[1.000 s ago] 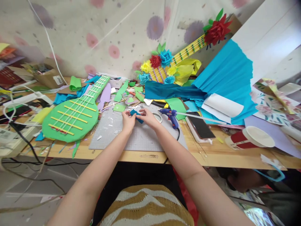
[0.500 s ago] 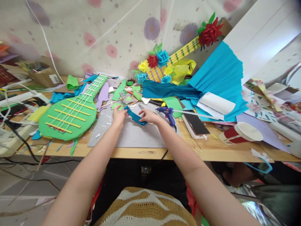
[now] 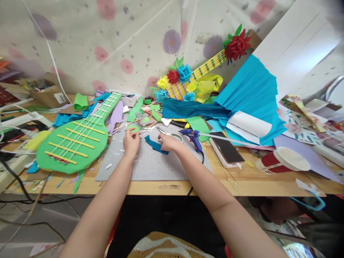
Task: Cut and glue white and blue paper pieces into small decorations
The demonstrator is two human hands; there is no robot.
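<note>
A short strip of blue crepe paper (image 3: 154, 145) slants above the grey cutting mat (image 3: 150, 171). My right hand (image 3: 170, 143) pinches it near its right end, and its left end is free. To the left of the strip is my left hand (image 3: 131, 143), with loosely bent fingers apart and nothing seen in them. Scissors (image 3: 176, 136) lie on the mat just behind my right hand, partly hidden by it. A blue glue gun (image 3: 194, 139) with a long white glue stick rests to the right of the scissors.
At the left lies a green paper lute (image 3: 72, 145). A flowered yellow paper guitar (image 3: 177, 89) leans at the back. Blue crepe paper (image 3: 249, 96), a phone (image 3: 228, 147) and a paper cup (image 3: 282, 160) are on the right. Paper scraps (image 3: 135, 109) litter the table's back.
My left hand has let go of the strip's left end and moved slightly left. The strip stays in my right hand. The view has tilted up a little.
</note>
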